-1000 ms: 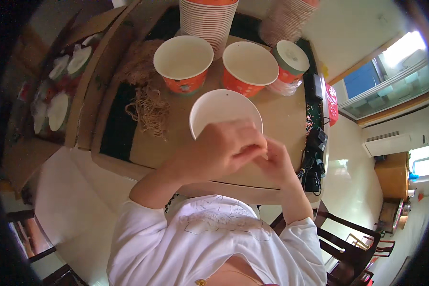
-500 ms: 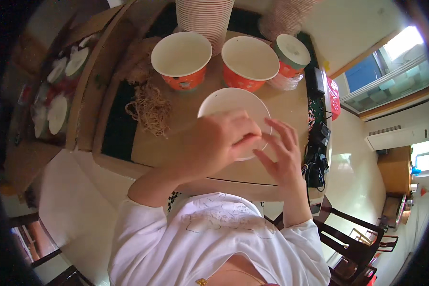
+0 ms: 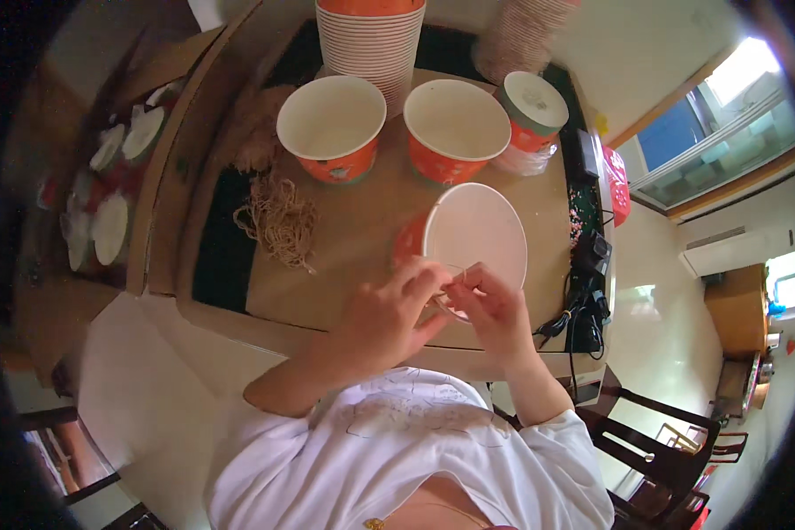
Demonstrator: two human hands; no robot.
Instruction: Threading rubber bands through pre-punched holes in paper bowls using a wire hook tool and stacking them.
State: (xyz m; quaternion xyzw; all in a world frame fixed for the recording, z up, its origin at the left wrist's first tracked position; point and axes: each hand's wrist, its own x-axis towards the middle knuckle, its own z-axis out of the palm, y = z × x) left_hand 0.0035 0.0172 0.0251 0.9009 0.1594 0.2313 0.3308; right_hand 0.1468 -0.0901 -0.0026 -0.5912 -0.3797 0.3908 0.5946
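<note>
Working cup and hands, seen from the wearer's head. The tilted cup (image 3: 480, 231), white within and orange without, stands near the front edge of the table (image 3: 265, 315), its mouth turned toward the wearer. The left hand (image 3: 387, 316) and the right hand (image 3: 493, 311) meet at the near part of its rim, fingertips close together. The left hand is partly curled, its thumb extended below the fingers; the right hand is bent, thumb and forefinger drawn together. A thin pale strand (image 3: 456, 268) shows at the fingertips — whether either hand grips it, or the rim, cannot be told.

Beyond the tilted cup, two orange cups stand upright side by side: the left cup (image 3: 331, 119) and the right cup (image 3: 458, 121). Behind them rises a tall cup stack (image 3: 371, 44). A green-edged container (image 3: 536, 104) sits just beside the right cup, on crumpled clear plastic (image 3: 528, 159). To the left lies a tangled heap of tan string (image 3: 278, 221) — well apart from the hands. Black cables (image 3: 583, 305) lie along the right side of the table.
</note>
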